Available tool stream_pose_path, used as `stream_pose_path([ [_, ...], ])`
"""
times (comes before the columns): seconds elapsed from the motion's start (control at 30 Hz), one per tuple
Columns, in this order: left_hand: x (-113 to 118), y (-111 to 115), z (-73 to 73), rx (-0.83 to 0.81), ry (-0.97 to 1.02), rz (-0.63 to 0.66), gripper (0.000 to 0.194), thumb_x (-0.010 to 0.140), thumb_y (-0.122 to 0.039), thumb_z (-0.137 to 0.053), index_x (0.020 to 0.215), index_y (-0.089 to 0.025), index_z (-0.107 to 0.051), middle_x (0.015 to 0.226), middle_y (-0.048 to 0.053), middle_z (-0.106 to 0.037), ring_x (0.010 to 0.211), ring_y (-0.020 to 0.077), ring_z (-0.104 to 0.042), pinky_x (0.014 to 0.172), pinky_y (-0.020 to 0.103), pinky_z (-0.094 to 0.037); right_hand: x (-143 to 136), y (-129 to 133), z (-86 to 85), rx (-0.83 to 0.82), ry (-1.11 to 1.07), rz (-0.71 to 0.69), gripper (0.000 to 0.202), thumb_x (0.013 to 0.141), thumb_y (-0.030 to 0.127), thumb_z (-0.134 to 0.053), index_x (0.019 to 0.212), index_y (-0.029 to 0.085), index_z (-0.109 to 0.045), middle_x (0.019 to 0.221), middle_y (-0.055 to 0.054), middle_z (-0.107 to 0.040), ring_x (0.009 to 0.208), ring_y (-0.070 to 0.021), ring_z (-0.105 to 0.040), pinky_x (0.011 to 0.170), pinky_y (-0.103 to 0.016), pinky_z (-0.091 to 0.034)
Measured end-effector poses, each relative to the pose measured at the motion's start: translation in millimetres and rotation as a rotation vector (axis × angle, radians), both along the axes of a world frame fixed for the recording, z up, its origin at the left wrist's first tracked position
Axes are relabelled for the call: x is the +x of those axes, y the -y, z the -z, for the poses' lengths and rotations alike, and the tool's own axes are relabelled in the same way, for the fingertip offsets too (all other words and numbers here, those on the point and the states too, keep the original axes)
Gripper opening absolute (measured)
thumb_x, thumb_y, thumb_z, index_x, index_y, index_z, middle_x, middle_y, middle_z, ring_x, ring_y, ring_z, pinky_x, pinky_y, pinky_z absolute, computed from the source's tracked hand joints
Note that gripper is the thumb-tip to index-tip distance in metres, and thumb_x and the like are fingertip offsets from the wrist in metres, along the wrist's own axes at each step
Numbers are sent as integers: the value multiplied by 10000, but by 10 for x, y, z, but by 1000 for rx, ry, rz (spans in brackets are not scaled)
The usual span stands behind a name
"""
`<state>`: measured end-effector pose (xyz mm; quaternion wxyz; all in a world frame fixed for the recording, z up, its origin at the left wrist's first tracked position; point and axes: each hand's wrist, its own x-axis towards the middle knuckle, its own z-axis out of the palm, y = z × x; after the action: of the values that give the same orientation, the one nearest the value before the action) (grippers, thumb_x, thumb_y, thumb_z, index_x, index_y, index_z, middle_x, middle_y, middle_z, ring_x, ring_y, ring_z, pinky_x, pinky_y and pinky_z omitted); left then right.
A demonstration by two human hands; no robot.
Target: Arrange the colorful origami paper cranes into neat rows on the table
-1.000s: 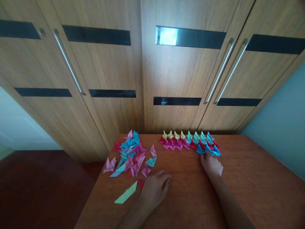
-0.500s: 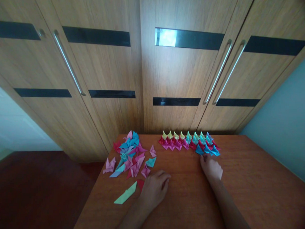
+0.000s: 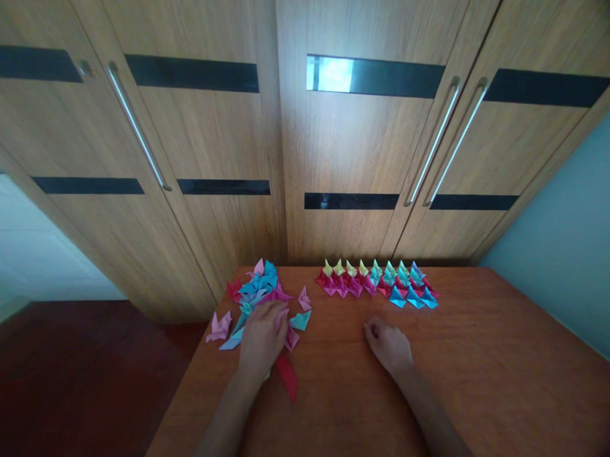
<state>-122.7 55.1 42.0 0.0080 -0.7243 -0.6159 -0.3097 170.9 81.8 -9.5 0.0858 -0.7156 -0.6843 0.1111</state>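
My left hand reaches over the pile of folded paper pieces on the left of the table; its fingertips touch or hover at pink pieces, and what they hold, if anything, is hidden. Beside the wrist lies a red folded strip. My right hand rests on the wood with its fingers curled and nothing visible in them. Beyond it, pointed paper pieces stand in neat rows, yellow and pink at left, teal, red and blue at right. A teal piece lies right of my left hand.
The brown wooden table has its left edge beside a dark red floor. A wooden wardrobe with metal handles stands behind it. A pale blue wall is at the right.
My left hand has moved up and left onto the pile, uncovering the red strip and covering the green one. My right hand has drawn back and left from the blue pieces.
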Motion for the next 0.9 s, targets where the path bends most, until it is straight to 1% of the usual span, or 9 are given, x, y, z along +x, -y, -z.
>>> stream_pose_path([
  [0.1, -266, -83, -67, -25, -165, -173, 305, 892, -271, -468, 1156, -205, -606, 1216, 99, -589, 1111, 288, -528, 960, 444, -411, -55, 33, 5, 30, -5, 6, 242, 940, 375, -401, 877, 244, -595, 833, -5, -694, 782, -168, -660, 575, -219, -350],
  [0.17, -368, -116, -66, -70, -260, -233, 339, 893, -308, -468, 1192, -206, -590, 1273, 117, -552, 1144, 323, -496, 941, 478, -404, -53, 45, 13, 47, -16, 7, 231, 939, 368, -407, 871, 245, -590, 829, 2, -691, 770, -157, -653, 562, -214, -330],
  [0.2, -394, -125, -50, -94, -295, -238, 355, 892, -319, -468, 1209, -207, -580, 1291, 123, -538, 1166, 336, -477, 938, 488, -399, -48, 48, 18, 56, -22, 3, 228, 939, 366, -409, 865, 245, -588, 822, 4, -689, 761, -153, -650, 558, -212, -322],
  [0.3, -398, -123, 34, -165, -346, -199, 389, 882, -317, -484, 1253, -216, -548, 1312, 127, -522, 1209, 342, -442, 943, 496, -382, -31, 51, 31, 87, -34, -6, 229, 937, 362, -411, 845, 242, -583, 800, 9, -682, 738, -144, -641, 551, -211, -308],
  [0.43, -331, -58, 123, -215, -347, -133, 388, 866, -303, -511, 1241, -212, -554, 1317, 120, -525, 1188, 308, -469, 978, 470, -357, -23, 49, 43, 108, -47, -17, 235, 938, 362, -412, 830, 239, -581, 791, 11, -680, 725, -139, -634, 541, -208, -296],
  [0.57, -275, 55, 122, -227, -331, -97, 365, 865, -310, -520, 1215, -224, -573, 1319, 108, -530, 1187, 295, -481, 985, 457, -363, -11, 51, 50, 119, -53, -18, 235, 938, 363, -414, 830, 238, -582, 787, 10, -680, 712, -136, -630, 535, -206, -281],
  [0.73, -256, 200, 109, -230, -303, -43, 374, 856, -309, -529, 1221, -237, -573, 1336, 95, -524, 1202, 290, -485, 986, 448, -388, 6, 58, 46, 105, -73, -24, 221, 929, 349, -425, 827, 237, -585, 779, 15, -676, 707, -135, -627, 541, -209, -293],
  [0.83, -279, 228, 124, -204, -266, -13, 394, 857, -307, -522, 1246, -248, -557, 1342, 87, -522, 1206, 286, -488, 992, 448, -398, 10, 56, 58, 102, -81, -23, 212, 927, 343, -426, 829, 240, -584, 771, 16, -672, 711, -134, -626, 548, -207, -302],
  [0.9, -309, 205, 128, -171, -239, -6, 402, 855, -287, -516, 1255, -261, -548, 1339, 80, -522, 1209, 282, -489, 1006, 457, -391, 12, 54, 74, 112, -84, -24, 212, 926, 346, -430, 825, 241, -583, 766, 16, -669, 717, -135, -625, 550, -205, -304],
])
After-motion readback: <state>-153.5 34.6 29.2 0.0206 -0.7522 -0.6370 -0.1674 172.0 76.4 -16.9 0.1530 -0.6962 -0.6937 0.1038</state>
